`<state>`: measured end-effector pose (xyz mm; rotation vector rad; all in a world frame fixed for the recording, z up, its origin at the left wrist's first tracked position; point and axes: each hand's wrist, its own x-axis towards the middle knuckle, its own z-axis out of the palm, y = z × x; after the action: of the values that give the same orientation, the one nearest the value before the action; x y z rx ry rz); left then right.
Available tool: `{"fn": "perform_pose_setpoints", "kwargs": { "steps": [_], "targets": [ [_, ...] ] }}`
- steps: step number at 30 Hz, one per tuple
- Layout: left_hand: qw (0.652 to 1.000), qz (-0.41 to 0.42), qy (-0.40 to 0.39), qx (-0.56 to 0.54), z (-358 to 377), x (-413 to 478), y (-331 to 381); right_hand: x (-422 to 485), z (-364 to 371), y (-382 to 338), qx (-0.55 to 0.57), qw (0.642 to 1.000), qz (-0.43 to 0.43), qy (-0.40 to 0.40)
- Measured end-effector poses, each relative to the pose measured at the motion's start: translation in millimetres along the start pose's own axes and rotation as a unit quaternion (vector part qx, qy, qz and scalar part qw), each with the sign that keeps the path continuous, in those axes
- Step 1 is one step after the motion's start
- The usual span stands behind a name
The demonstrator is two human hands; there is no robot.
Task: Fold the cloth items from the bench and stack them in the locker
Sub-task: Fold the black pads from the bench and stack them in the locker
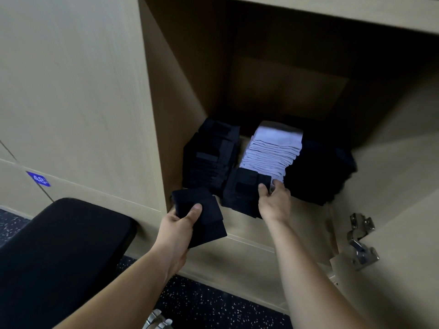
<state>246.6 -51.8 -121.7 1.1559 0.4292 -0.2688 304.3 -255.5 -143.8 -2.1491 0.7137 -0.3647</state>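
The left hand [180,225] grips a folded navy cloth [206,222] at the locker [171,129] mouth, thumb [196,209] pressed on top and the other fingers hidden beneath it. Just right of that cloth, the right hand [273,201] pinches the right edge of a short dark stack [240,192] at the front of the locker floor, thumb on top and fingers [280,186] curled behind the edge. Directly beyond those fingers rises a stack of white folded cloths [273,150]; to their left stands a taller dark stack [211,157], and to their right a black pile [318,172]. A black padded counter [59,245] lies left of the left wrist, and a metal hinge [361,243] is on the door, right of the right forearm.
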Motion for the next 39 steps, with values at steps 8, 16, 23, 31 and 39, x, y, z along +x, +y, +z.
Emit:
{"fn": "perform_pose_setpoints", "kwargs": {
  "steps": [8,16,23,31,39],
  "targets": [
    [1.000,0.015,-0.002,0.008,5,-33,16,-71,-31,-26,0.144,0.989,-0.036,0.027],
    [0.997,0.030,-0.014,-0.064,12,-90,20,-180,-57,-47,0.365,0.908,0.079,-0.187],
    [0.997,0.060,-0.039,-0.016,-22,-136,20,-201,-82,-47,0.361,0.921,0.039,-0.142],
    [0.978,0.122,-0.062,0.156,-46,-160,20,-207,-106,-50,0.308,0.939,-0.022,-0.151],
    [0.994,0.087,-0.034,0.059,-32,-148,12,-206,-114,-23,0.309,0.944,0.025,-0.113]
  ]
}}
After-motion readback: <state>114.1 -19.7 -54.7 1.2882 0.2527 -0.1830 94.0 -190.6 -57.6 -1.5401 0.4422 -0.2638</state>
